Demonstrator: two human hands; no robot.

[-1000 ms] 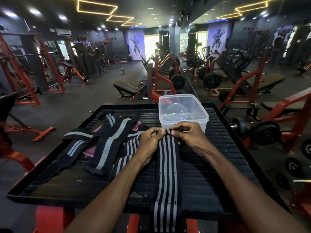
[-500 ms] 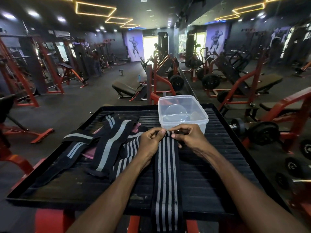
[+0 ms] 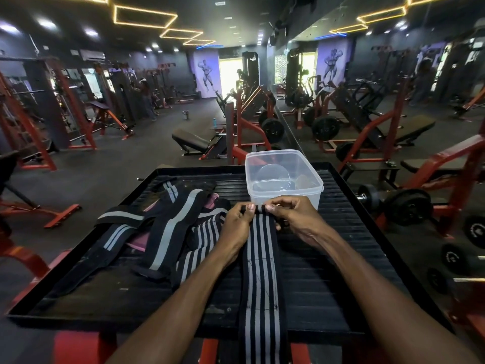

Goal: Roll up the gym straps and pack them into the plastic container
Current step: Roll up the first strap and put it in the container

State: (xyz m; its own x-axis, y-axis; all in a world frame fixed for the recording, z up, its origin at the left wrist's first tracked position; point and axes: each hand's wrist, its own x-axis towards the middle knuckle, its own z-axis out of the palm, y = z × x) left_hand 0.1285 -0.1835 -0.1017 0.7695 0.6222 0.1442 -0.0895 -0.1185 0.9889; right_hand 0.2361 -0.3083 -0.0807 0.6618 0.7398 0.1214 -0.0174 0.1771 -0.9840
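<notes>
A long black strap with grey stripes (image 3: 261,274) lies lengthwise down the middle of the black ribbed platform (image 3: 341,271) and hangs over its near edge. My left hand (image 3: 236,227) and my right hand (image 3: 296,219) both pinch the strap's far end, which is folded over into a small roll just in front of the clear plastic container (image 3: 284,177). The container stands open at the platform's far side. A loose heap of other black and grey straps (image 3: 162,229), with a bit of pink under them, lies to the left of my hands.
The platform has a raised rim and sits on a red frame. Dumbbells and weight plates (image 3: 406,206) lie on the floor to the right. Red gym machines and benches (image 3: 191,143) fill the room beyond, with a person standing far back on the left.
My fingers have worked the strap's far end over a little tighter. The hands and strap stay in the same place; the view has shifted only slightly.
</notes>
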